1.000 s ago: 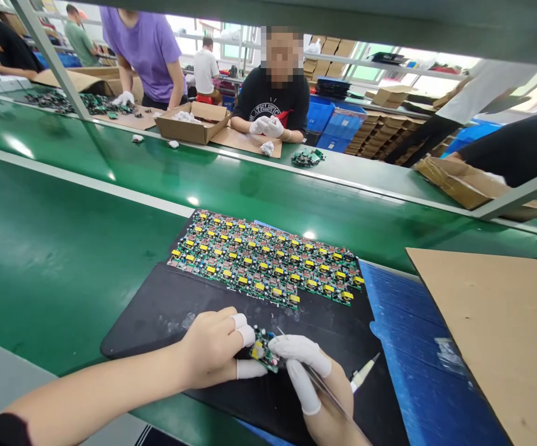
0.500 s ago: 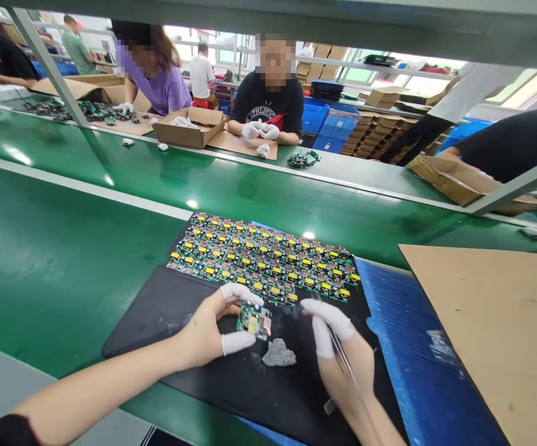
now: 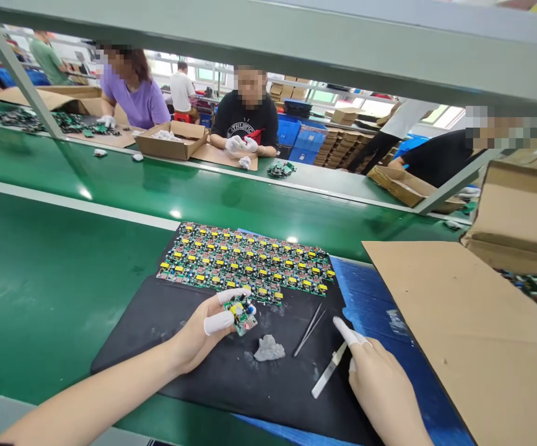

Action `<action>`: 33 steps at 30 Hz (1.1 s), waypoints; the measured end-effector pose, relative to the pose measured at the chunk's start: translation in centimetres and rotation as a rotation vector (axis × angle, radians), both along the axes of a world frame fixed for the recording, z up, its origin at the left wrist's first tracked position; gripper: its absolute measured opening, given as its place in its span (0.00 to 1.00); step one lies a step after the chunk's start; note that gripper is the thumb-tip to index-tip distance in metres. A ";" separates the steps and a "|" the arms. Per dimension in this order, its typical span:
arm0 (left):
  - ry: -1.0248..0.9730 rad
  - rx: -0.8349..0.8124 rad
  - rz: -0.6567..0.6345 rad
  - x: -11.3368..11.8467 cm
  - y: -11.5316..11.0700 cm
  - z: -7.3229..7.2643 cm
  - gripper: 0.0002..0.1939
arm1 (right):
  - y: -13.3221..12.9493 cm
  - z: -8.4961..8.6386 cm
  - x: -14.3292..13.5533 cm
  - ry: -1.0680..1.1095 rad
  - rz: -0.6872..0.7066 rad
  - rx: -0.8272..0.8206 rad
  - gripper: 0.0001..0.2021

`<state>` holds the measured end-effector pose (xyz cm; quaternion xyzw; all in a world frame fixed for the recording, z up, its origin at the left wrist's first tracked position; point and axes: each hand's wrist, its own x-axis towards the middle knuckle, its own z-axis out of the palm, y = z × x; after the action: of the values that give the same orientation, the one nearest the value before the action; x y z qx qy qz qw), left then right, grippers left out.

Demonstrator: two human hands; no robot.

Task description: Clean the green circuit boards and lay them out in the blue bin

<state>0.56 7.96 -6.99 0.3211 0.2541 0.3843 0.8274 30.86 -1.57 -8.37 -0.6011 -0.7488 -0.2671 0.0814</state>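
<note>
The left hand (image 3: 198,331) holds one circuit board (image 3: 241,316), its fingers pinching the board's edges above the black mat (image 3: 133,328). The right hand (image 3: 379,371) is positioned at the upper end of the pale tool (image 3: 328,373), at the mat's right side; its index finger is extended, and whether the fingers grip the tool cannot be determined. White covers are fitted on fingers of both hands. The metal tweezers (image 3: 309,329) lie on the mat between the gray lump (image 3: 269,349) and the right hand. Populated boards (image 3: 248,255) with yellow components are arranged in rows across the mat's far portion. The mat rests on the green table (image 3: 45,272). A blue sheet (image 3: 365,288) extends beyond the mat's right edge, partly beneath the cardboard panel (image 3: 472,328).
</note>
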 end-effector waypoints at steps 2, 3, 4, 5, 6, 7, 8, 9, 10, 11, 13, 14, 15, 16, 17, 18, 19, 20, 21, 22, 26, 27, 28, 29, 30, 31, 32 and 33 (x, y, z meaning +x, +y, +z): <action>-0.010 0.008 -0.035 -0.2 0.0 0.3 0.29 | -0.6 0.1 1.1 -0.079 0.089 -0.016 0.27; -0.017 0.014 -0.051 -0.3 -0.1 0.4 0.29 | -0.8 0.2 1.6 -0.120 0.145 -0.027 0.25; -0.025 0.019 -0.066 -0.4 -0.1 0.5 0.28 | -1.0 0.4 2.0 -0.152 0.199 -0.035 0.24; -0.032 0.023 -0.077 -0.5 -0.1 0.6 0.28 | -1.1 0.5 2.4 -0.174 0.242 -0.041 0.24; -0.038 0.023 -0.086 -0.6 0.0 0.7 0.27 | -1.0 0.6 2.6 -0.189 0.278 -0.050 0.23; -0.044 0.021 -0.091 -0.6 0.0 0.7 0.27 | -0.9 0.7 2.7 -0.201 0.306 -0.063 0.23; -0.050 0.018 -0.093 -0.7 0.0 0.7 0.27 | -0.7 0.7 2.8 -0.203 0.328 -0.062 0.22; -0.057 0.015 -0.096 -0.7 0.0 0.8 0.27 | -0.4 0.7 2.7 -0.192 0.344 -0.050 0.22; -0.063 0.014 -0.096 -0.7 0.0 0.8 0.28 | 0.0 0.6 2.6 -0.170 0.368 -0.034 0.22; -0.069 0.017 -0.094 -0.7 -0.1 0.8 0.28 | 0.5 0.7 2.3 -0.131 0.404 -0.013 0.22; -0.072 0.038 -0.086 -0.8 -0.1 1.0 0.28 | 1.4 1.2 1.6 -0.032 0.510 -0.002 0.22; -0.072 0.050 -0.086 -0.8 -0.1 1.2 0.27 | 1.8 1.6 1.0 0.017 0.572 -0.016 0.20; -0.069 0.061 -0.091 -0.8 -0.1 1.3 0.27 | 2.1 2.2 0.4 0.058 0.625 -0.037 0.18; -0.065 0.069 -0.100 -0.9 -0.1 1.4 0.27 | 2.3 2.9 -0.5 0.109 0.661 -0.034 0.17; -0.060 0.072 -0.113 -0.9 -0.1 1.5 0.28 | 2.5 3.5 -1.4 0.178 0.677 0.000 0.15; -0.057 0.073 -0.126 -1.0 -0.1 1.5 0.28 | 2.7 4.1 -2.5 0.287 0.675 0.053 0.14; -0.053 0.074 -0.135 -1.0 -0.2 1.5 0.28 | 2.9 4.7 -3.8 0.433 0.655 0.075 0.13; -0.053 0.077 -0.143 -1.0 -0.2 1.5 0.28 | 3.1 5.0 -5.1 0.627 0.628 0.071 0.13; -0.059 0.080 -0.150 -1.0 -0.2 1.4 0.28 | 3.3 5.3 -6.5 0.868 0.582 0.077 0.12; -0.070 0.082 -0.158 -1.0 -0.3 1.3 0.27 | 3.6 5.4 -7.8 1.100 0.492 0.125 0.11; -0.116 0.134 -0.221 -0.5 -0.4 0.8 0.25 | 5.3 4.9 -11.6 1.726 0.500 -0.027 0.05; -0.109 0.171 -0.230 -0.4 -0.4 0.7 0.24 | 5.6 4.6 -11.9 1.810 0.533 -0.072 0.05; -0.085 0.217 -0.225 -0.3 -0.5 0.5 0.23 | 5.7 4.2 -12.1 1.872 0.548 -0.107 0.06; -0.038 0.266 -0.209 -0.3 -0.6 0.4 0.22 | 5.6 3.8 -12.1 1.914 0.542 -0.135 0.05; 0.038 0.311 -0.180 -0.3 -0.7 0.2 0.23 | 5.4 3.4 -12.0 1.937 0.530 -0.158 0.04; 0.137 0.349 -0.144 -0.3 -0.9 0.0 0.23 | 5.1 3.0 -11.9 1.947 0.515 -0.188 0.02; 0.248 0.381 -0.110 -0.3 -1.1 -0.2 0.24 | 4.6 2.7 -11.8 1.952 0.503 -0.219 0.01; 0.359 0.410 -0.075 -0.4 -1.4 -0.5 0.24 | 4.1 2.4 -11.7 1.959 0.501 -0.247 0.03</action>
<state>0.13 6.57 -7.46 0.5539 0.3017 0.3336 0.7006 19.18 2.54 -5.92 -0.3858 -0.4796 0.4464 0.6495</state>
